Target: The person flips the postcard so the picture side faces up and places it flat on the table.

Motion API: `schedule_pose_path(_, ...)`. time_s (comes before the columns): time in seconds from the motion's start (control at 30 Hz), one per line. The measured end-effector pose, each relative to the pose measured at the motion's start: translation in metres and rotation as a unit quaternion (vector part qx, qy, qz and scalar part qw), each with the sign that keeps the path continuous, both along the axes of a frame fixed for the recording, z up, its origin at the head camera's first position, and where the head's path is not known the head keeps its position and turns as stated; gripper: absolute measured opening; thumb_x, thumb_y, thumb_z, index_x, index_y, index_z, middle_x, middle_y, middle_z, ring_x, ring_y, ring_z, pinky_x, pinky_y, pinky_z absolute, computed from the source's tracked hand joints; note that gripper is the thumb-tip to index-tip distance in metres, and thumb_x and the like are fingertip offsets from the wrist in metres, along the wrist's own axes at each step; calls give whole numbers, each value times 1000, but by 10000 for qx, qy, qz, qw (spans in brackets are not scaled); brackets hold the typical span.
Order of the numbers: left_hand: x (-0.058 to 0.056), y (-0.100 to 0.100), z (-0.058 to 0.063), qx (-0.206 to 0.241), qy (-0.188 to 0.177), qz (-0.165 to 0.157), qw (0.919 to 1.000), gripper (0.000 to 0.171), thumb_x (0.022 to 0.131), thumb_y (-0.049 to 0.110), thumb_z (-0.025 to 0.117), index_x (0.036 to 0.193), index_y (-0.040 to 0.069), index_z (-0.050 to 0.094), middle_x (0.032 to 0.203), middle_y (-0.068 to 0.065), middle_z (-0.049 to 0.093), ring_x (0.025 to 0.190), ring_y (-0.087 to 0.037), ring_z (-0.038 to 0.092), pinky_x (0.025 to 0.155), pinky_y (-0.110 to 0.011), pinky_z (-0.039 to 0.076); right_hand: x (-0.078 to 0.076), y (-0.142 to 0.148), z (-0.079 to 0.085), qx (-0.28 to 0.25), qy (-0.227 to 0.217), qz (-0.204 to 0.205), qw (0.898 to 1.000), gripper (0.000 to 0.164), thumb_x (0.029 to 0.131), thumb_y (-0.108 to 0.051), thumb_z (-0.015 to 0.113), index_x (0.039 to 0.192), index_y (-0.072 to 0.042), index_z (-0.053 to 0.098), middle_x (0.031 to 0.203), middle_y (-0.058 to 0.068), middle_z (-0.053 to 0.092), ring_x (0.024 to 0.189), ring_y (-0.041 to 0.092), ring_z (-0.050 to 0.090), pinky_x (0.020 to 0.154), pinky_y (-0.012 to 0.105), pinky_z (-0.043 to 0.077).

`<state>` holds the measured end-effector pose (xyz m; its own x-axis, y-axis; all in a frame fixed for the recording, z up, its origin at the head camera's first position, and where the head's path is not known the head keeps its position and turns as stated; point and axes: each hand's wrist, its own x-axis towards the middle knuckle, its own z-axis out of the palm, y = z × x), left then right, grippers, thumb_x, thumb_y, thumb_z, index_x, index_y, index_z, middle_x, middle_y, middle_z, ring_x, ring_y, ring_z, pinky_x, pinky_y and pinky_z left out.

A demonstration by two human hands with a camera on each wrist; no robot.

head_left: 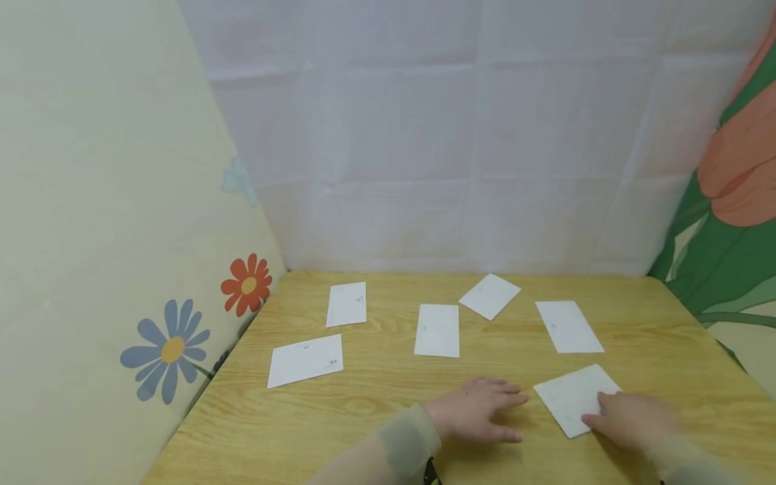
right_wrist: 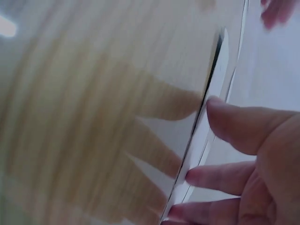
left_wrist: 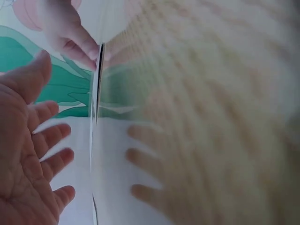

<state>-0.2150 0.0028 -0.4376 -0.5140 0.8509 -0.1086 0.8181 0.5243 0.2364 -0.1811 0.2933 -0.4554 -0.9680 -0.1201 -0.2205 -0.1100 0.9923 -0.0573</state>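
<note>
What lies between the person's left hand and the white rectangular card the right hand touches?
In the head view, only bare yellowish wood-grain tabletop separates the left hand from the white card.

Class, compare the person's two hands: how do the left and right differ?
The right hand touches a card; the left hand touches none. In the head view, the left hand looks sharper, its fingers spread, while the right hand is blurrier. Both are bare, emerging from pale sleeves.
</note>
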Motion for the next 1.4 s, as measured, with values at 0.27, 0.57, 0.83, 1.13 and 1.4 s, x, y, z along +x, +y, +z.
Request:
schedule_pose_path(0.27, -5, 2, -11, 179, 89, 825, 9964, 60, 95, 51, 51, 143, 14, 46, 147, -1, 43, 134, -15, 40, 109, -30, 30, 12, -67, 3, 64, 999, 342, 9944, 44, 82, -50, 67, 77, -7, 61, 66, 5, 61, 58, 25, 58, 57, 44, 45)
schedule_pose_path(0.57, 10, 9, -12, -590, 1144, 1293, 9832, 75, 82, 69, 56, 130, 12, 58, 136, 0, 53, 122, -16, 49, 103, -27, 37, 14, -111, 9, -31, 1134, 460, 9925, 43, 80, -46, 71, 65, -8, 56, 60, 3, 56, 54, 22, 56, 53, 44, 46)
schedule_pose_path(0.83, 17, 1, -12, -772, 1113, 1382, 9811, 84, 75, 72, 64, 129, 9, 58, 127, 0, 55, 113, -15, 49, 98, -24, 38, 15, -126, 11, -66, 1237, 668, 9901, 40, 80, -42, 73, 65, -9, 56, 59, 3, 54, 54, 23, 56, 54, 44, 47)
schedule_pose_path(1.13, 9, -24, -7, -975, 831, 1389, 9820, 88, 73, 68, 67, 138, 11, 52, 138, 0, 50, 122, -17, 48, 99, -30, 41, 14, -121, 8, -204, 1769, 1653, 9700, 31, 77, -34, 75, 62, -15, 55, 63, -2, 50, 62, 19, 50, 58, 38, 43)
schedule_pose_path(1.4, 5, -49, -3, -1108, 651, 1190, 9845, 85, 74, 62, 69, 142, 16, 47, 147, 2, 42, 131, -19, 42, 105, -34, 36, 9, -119, 7, -483, 1608, 2260, 9596, 25, 77, -36, 75, 67, -23, 56, 71, -7, 51, 66, 13, 47, 58, 31, 39)
